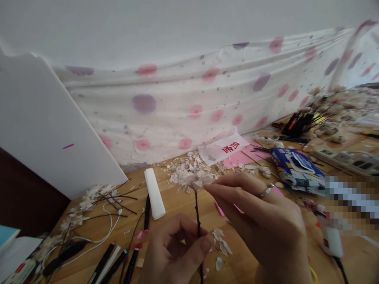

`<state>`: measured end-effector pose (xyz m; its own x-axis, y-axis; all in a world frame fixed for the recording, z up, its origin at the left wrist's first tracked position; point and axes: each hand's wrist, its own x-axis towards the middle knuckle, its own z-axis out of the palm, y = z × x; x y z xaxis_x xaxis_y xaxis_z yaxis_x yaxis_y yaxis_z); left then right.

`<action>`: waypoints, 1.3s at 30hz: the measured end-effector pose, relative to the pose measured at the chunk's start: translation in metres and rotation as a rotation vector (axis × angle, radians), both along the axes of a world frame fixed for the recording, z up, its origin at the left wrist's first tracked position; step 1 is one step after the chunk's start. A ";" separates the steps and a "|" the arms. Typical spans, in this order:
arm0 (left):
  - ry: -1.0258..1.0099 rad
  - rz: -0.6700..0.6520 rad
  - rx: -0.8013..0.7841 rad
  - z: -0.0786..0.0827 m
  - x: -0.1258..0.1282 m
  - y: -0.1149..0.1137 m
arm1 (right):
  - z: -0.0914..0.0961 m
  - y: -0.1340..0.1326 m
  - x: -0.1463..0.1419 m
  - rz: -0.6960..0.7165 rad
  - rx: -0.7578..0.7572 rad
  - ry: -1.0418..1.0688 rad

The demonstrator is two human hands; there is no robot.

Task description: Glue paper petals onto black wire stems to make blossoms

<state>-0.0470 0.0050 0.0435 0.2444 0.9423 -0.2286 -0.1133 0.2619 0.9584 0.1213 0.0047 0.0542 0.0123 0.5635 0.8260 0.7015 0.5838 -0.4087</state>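
Note:
My left hand (180, 250) is closed, with thumb and fingers pinching a thin dark twig (198, 215) that stands nearly upright. A flower of pale, thin petals (194, 179) tops the twig, blending into the petal pile behind it. Beside the flower, my right hand (257, 213), with a ring on one finger, has its fingertips pinched at the edge of a pale petal. Whatever lies deeper between those fingertips is hidden. Several loose petals (222, 241) lie on the wooden table between my hands.
Behind the flower spreads a petal pile (183, 167). Finished-looking flower twigs (94, 197), markers (102, 262) and a white cable (111, 227) lie left. A folded white strip (154, 193) lies near centre. Rightward are a wipes pack (299, 167), a power strip (346, 159) and a corded white tool (331, 238).

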 end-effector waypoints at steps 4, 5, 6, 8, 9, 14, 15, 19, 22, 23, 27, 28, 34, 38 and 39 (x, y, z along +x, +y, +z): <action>0.000 0.005 0.029 -0.002 0.001 0.000 | 0.002 0.001 -0.001 -0.008 -0.002 -0.003; 0.018 0.020 0.023 0.000 0.001 -0.001 | 0.002 0.001 -0.002 -0.021 0.004 -0.005; 0.038 0.037 0.019 0.002 0.002 -0.001 | 0.003 0.001 -0.002 -0.037 0.008 -0.009; 0.060 0.049 0.015 0.006 0.003 -0.003 | 0.004 0.001 -0.003 -0.078 0.004 -0.015; 0.055 0.047 0.013 0.008 0.004 -0.003 | 0.004 0.001 -0.004 -0.099 -0.005 -0.015; -0.022 0.033 -0.019 0.007 0.004 -0.003 | 0.003 -0.001 -0.006 -0.155 -0.047 0.041; -0.036 0.029 -0.029 0.006 0.004 -0.003 | 0.003 -0.001 -0.006 -0.156 -0.056 0.051; -0.072 0.009 -0.047 0.004 0.004 -0.002 | 0.002 -0.001 -0.007 -0.167 -0.081 0.069; -0.072 0.002 -0.045 0.003 0.004 -0.003 | 0.002 0.000 -0.007 -0.179 -0.090 0.099; -0.068 0.000 -0.046 0.003 0.003 -0.002 | 0.001 0.000 -0.007 -0.179 -0.089 0.110; -0.062 -0.008 -0.039 0.000 0.003 -0.002 | 0.000 0.000 -0.007 -0.154 -0.081 0.157; -0.078 -0.012 -0.043 0.000 0.003 -0.002 | 0.000 0.000 -0.007 -0.150 -0.083 0.167; -0.150 -0.018 -0.063 0.000 0.007 -0.003 | 0.000 0.002 -0.005 -0.159 -0.076 0.170; -0.107 0.014 -0.033 -0.002 0.007 -0.004 | 0.000 0.001 -0.005 -0.170 -0.066 0.147; -0.100 0.012 -0.029 -0.003 0.006 -0.004 | 0.000 0.001 -0.005 -0.177 -0.063 0.140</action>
